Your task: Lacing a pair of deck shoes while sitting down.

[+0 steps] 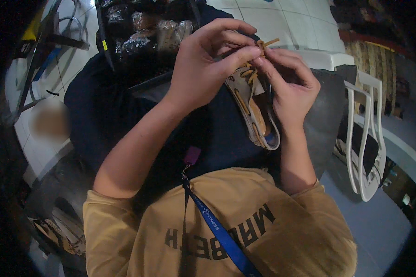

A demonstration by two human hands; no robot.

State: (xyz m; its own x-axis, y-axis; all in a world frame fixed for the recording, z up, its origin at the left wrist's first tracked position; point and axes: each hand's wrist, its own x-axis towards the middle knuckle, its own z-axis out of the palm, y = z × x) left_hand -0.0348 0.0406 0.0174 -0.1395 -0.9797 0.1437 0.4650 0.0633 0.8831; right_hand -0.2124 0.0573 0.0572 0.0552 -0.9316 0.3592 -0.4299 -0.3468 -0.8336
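A grey boat shoe with a tan insole rests over my dark-clothed lap, its heel end toward me. Its tan lace rises between my fingertips in a small loop or knot, one end sticking out to the right. My left hand pinches the lace between thumb and fingers, from the left. From the other side my right hand also grips it, thumb and forefinger pressed close to the left thumb. The toe of the shoe is hidden behind both hands.
Ahead and left stands a dark crate packed with several plastic-wrapped shoes. A white plastic chair is at the right. Several more shoes lie at the lower left, below a metal frame. A blue lanyard hangs down my front.
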